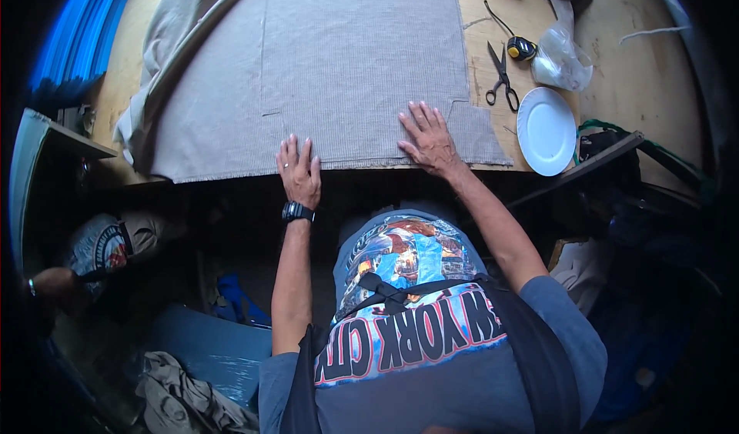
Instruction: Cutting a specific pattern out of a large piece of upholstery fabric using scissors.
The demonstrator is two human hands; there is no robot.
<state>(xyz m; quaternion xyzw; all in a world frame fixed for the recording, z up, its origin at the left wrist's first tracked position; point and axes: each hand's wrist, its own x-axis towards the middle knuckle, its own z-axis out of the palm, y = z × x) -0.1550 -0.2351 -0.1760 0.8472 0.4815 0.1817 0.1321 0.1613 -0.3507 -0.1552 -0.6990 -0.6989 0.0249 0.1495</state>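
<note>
A grey, finely checked fabric piece [362, 57] lies flat across the wooden tabletop [631, 72], with faint lines or cuts on it and a frayed near edge. My left hand [299, 171] rests on that near edge, fingers straight and slightly apart, a watch on the wrist. My right hand [427, 138] lies farther right and a little higher on the cloth, fingers spread. Right of the fabric are black scissors [502, 80] with slightly parted blades, a yellow-and-black tape measure [520, 49], a clear plastic bag [564, 57] and a white oval plate [545, 130].
Bunched fabric [131, 126] runs along the table's left side, near blue corrugated material [65, 34]. A dark bar [596, 165] angles off the right front. At lower left are a hand [54, 286], possibly another person's or a reflection, and crumpled cloth [185, 395].
</note>
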